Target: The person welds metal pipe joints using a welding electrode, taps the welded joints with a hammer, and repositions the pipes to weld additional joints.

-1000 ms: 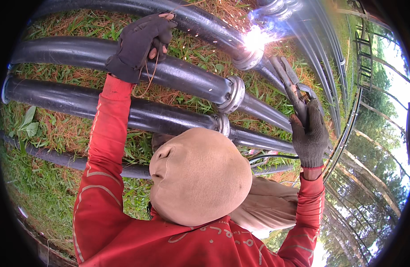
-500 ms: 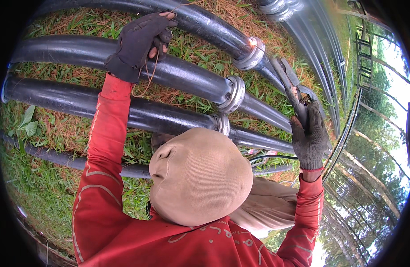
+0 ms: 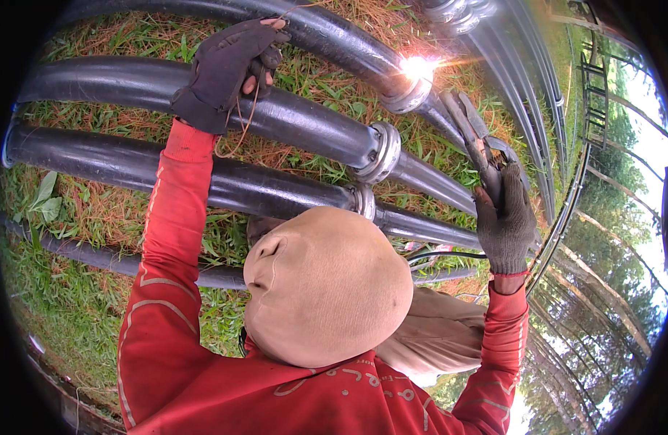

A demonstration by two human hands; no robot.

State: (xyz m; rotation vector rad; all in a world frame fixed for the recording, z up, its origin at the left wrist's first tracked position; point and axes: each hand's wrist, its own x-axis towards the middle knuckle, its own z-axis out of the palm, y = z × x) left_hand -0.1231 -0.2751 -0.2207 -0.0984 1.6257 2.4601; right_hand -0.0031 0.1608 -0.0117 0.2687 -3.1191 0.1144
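A bright spark point(image 3: 419, 67) burns at the far edge of the metal ring point(image 3: 401, 101) on a black pipe point(image 3: 334, 46). Right of the ring, the right hand point(image 3: 506, 225) grips a clamp point(image 3: 464, 127), its tip near that ring. Left of the ring, the left hand point(image 3: 229, 72) curls, pinching thin wire point(image 3: 245, 130). Grass point(image 3: 359, 110) separates the ring from the next pipe point(image 3: 312, 129).

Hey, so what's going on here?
A person in a red long-sleeved shirt is working over thick, round black pipes on grass. The grey-gloved right hand grips a long, dark grey clamp-like tool. The black-gloved left hand is over the pipes, a thin brown wire looping beside it. A bright glow shows at a silver metal flange.
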